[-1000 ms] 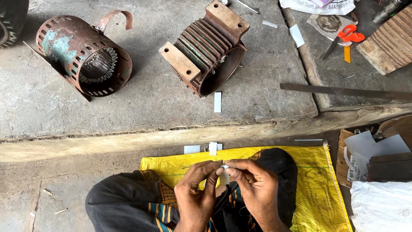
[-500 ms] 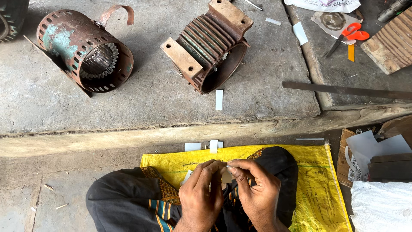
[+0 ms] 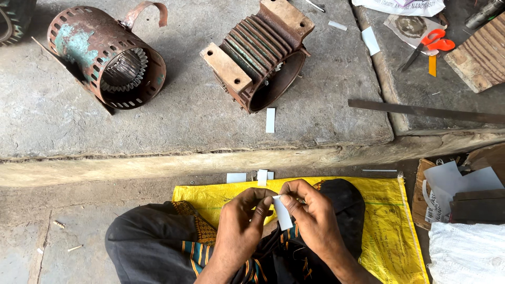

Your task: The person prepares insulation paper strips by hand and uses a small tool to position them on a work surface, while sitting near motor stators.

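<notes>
Sitting cross-legged on a yellow sack (image 3: 392,236), knees in dark cloth. Both hands up over the lap, working 1 white paper strip (image 3: 283,213). Right hand (image 3: 315,223) pinching the strip's top between thumb and forefinger, closed tight on it. Left hand (image 3: 239,226) fingers curled in, fingertip pressing the strip's left edge, so touching more than gripping. Strip hanging slightly tilted between the 2 hands, just above the lap.

Looks like a fold or crease job, best guess anyway. For a clean one: keep the right pinch firm near the top, run the left fingertip straight down the edge, don't twist, don't let it sag. Thin paper, probably creases crooked if rushed.

Just past the sack edge, 3 or so more cut strips (image 3: 261,176) lying on the ground by the step. Off to the right, a pile of paper sheets (image 3: 457,181) and a white bag (image 3: 465,252).

Up on the concrete slab (image 3: 173,126): 1 lone strip (image 3: 270,120), then a rusty finned motor housing (image 3: 258,55) lying on its side, and a round stator shell (image 3: 105,55) with greenish patches, well apart to the left. Long flat metal bar (image 3: 426,111) on the right. Furthest back, orange scissors (image 3: 428,44) near more paper bits.
</notes>
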